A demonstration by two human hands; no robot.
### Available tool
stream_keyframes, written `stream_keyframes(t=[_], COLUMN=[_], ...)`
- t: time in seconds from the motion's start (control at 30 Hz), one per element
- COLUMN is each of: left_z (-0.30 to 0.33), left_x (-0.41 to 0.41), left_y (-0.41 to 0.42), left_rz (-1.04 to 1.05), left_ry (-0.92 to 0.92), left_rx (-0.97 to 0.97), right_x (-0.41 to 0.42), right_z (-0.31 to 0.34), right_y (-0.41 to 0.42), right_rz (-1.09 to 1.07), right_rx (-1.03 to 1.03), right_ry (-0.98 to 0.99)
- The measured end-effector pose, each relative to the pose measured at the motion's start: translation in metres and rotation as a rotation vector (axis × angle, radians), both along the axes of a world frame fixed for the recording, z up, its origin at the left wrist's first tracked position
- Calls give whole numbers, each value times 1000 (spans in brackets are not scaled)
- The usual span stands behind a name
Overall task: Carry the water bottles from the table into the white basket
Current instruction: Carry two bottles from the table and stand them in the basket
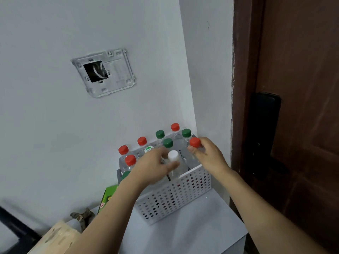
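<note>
A white perforated basket stands on a white surface against the wall. Several clear water bottles with red and green caps stand upright in it, such as a red-capped one at the left and a green-capped one at the back. My left hand grips a white-capped bottle just below its neck, inside the basket near the front wall. My right hand holds a red-capped bottle at its neck at the basket's right end.
A green carton stands left of the basket, partly behind my left arm. A wooden block and a brown clamp lie at the lower left. A brown door with a black lock is close on the right. An open wall box is above.
</note>
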State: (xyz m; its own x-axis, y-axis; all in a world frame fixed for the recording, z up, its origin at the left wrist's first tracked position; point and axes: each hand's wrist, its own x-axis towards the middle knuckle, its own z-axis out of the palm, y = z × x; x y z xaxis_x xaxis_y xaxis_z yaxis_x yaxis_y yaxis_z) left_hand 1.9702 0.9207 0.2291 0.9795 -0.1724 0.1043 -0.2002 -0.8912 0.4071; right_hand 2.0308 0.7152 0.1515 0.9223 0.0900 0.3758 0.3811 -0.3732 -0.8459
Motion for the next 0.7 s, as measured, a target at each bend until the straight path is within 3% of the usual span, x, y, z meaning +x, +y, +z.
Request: stream_keyframes(t=[0.17,0.7], left_z=[5,-7], left_x=[2,9], left_y=[-4,-6], left_rz=[-10,41], left_ry=[-134,-177], left_rx=[-31,-10], right_x=[-1,-2], right_z=[1,-3], right_y=[-1,-4], right_rz=[33,28], right_rx=[-25,-135], right_ry=[7,-49])
